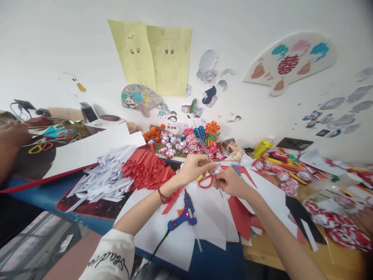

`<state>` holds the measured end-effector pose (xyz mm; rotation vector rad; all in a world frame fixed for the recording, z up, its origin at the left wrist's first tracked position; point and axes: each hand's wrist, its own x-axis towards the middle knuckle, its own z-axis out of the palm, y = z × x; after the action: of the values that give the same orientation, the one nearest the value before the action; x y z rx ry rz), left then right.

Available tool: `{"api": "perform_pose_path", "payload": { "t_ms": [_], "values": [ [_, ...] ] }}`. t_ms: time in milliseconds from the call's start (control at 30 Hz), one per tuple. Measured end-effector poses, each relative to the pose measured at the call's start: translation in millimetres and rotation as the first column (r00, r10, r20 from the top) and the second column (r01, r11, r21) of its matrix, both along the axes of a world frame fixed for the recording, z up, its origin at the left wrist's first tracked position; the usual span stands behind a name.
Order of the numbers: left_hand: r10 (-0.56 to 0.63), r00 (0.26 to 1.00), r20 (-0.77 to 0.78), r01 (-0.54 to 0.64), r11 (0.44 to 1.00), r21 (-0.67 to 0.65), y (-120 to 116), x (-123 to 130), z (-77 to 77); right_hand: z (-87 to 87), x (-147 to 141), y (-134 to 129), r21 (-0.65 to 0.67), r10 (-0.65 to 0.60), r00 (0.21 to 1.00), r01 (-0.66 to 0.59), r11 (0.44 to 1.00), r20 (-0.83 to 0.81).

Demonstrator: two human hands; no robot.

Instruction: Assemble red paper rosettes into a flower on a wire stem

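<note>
My left hand (199, 168) is closed in a pinch above the white paper sheets. Close to its right, my right hand (230, 181) is also pinched, its fingertips almost meeting the left ones. A small pale piece (216, 167) shows between them, too small to name. Just below the fingers lies a pair of scissors (206, 182) with red and yellow handles, partly hidden by my left hand. Nearer to me, a blue hot glue gun (184, 216) rests on the white sheets (166, 241), its small light lit and a clear glue stick beside it.
White paper strips (103, 175) and red paper strips (148, 169) are heaped at left. Finished paper flowers (192, 142) stand along the wall. Red-and-white flowers (340, 225) and a yellow bottle (263, 147) are at right. Other people's arm (11, 144) and hand (365, 217) show at the edges.
</note>
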<state>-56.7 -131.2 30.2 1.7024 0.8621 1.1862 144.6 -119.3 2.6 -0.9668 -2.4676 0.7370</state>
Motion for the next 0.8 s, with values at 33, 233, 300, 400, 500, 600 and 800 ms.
{"api": "perform_pose_path", "payload": {
  "t_ms": [33, 233, 300, 400, 500, 600, 800],
  "values": [
    [0.023, 1.000, 0.022, -0.023, 1.000, 0.005, 1.5, -3.6, 4.4, -2.8, 1.4, -0.8, -0.002, -0.007, 1.000, 0.007, 1.000, 0.003],
    [0.110, 0.983, 0.145, -0.111, 0.994, -0.001, 6.0, -34.0, 39.5, -22.7, 7.9, -8.1, -0.047, -0.046, 0.999, 0.047, 0.998, 0.014],
    [0.105, 0.979, 0.173, -0.106, 0.994, -0.002, 3.8, -36.4, 41.5, -24.4, 6.5, -10.3, -0.086, -0.051, 0.998, 0.054, 0.995, 0.029],
    [0.116, 0.975, 0.187, -0.120, 0.993, 0.013, 0.6, -35.1, 38.7, -20.7, 3.4, -13.5, -0.098, 0.004, 1.000, -0.002, 0.995, 0.015],
    [0.139, 0.973, 0.185, -0.143, 0.990, 0.009, -1.0, -34.7, 38.1, -15.3, 1.9, -16.9, -0.129, 0.097, 0.992, -0.107, 0.986, -0.082],
    [0.149, 0.971, 0.185, -0.153, 0.988, 0.010, -2.4, -35.7, 40.7, -14.3, -1.4, -20.8, -0.328, 0.069, 0.965, -0.152, 0.932, -0.253],
    [0.180, 0.961, 0.210, -0.187, 0.982, 0.015, -2.3, -32.2, 41.9, -14.1, -26.0, -28.0, -0.544, -0.169, 0.831, -0.180, 0.819, -0.529]
  ]
}}
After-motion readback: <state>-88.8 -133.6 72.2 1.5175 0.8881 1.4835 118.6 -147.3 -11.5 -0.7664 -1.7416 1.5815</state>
